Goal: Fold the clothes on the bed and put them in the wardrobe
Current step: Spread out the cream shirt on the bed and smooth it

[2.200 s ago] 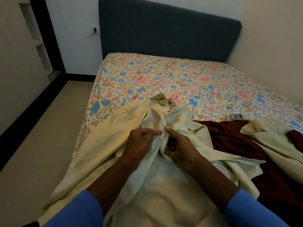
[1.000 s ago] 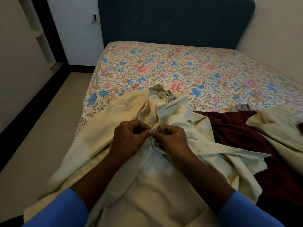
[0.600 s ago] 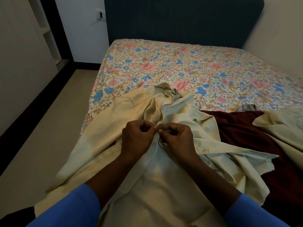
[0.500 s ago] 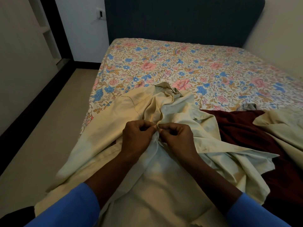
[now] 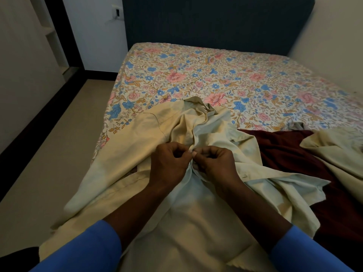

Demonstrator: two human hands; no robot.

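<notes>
Unmoved since earlier: two hands (image 5: 191, 161) pinching one cream shirt (image 5: 196, 213)

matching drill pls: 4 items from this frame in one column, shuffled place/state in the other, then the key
1. cream button-up shirt
2. dark maroon garment
3. floral bedsheet
4. dark blue padded headboard

A. upright at the bed's far end
B. spread over the mattress
C. front edges pinched by left hand and right hand
D. lying right of the shirt, partly under it

Pairs: 1-C, 2-D, 3-B, 4-A
</notes>
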